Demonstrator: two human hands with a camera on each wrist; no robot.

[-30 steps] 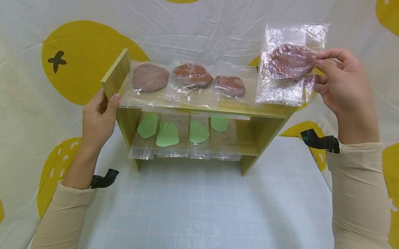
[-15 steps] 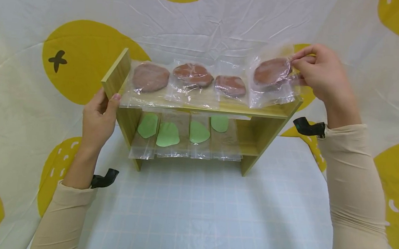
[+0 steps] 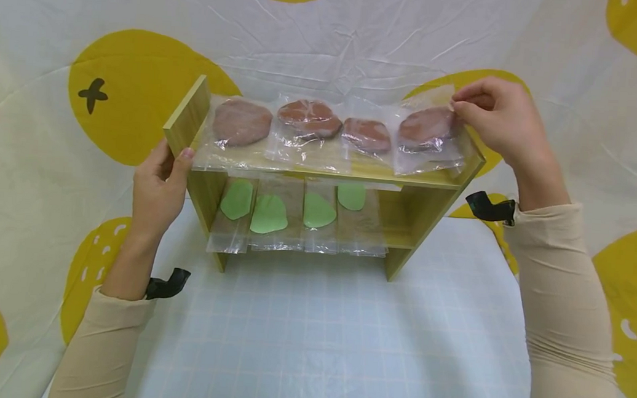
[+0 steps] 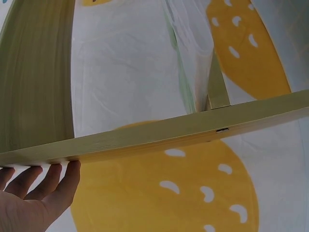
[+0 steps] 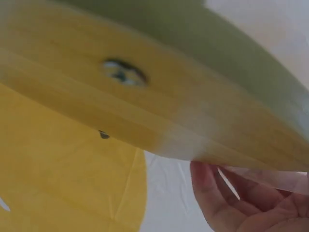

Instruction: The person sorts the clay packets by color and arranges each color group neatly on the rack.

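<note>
A small two-tier wooden shelf [image 3: 434, 207] stands on the table. My left hand [image 3: 158, 185] holds its left side panel, thumb at the front edge; in the left wrist view the fingers [image 4: 65, 186] touch the panel's outer face. Up at the top right, my right hand [image 3: 504, 122] pinches the upper corner of a clear plastic bag [image 3: 429, 163] with a flat reddish-brown meat-like slab [image 3: 426, 127] inside. That bag lies on the top tier at its right end. In the right wrist view the right hand [image 5: 241, 205] is partly hidden by the shelf's side.
Three similar bagged slabs lie along the top tier, the nearest to the right hand being a smaller slab [image 3: 367, 134]. Several clear bags with green pieces [image 3: 269, 214] lie on the lower tier. A pale checked cloth [image 3: 314, 340] covers the table; a patterned curtain [image 3: 352, 35] hangs behind.
My right hand has moved left and lowered the bagged slab from upright in the air onto the top tier's right end. The left hand has stayed on the shelf.
</note>
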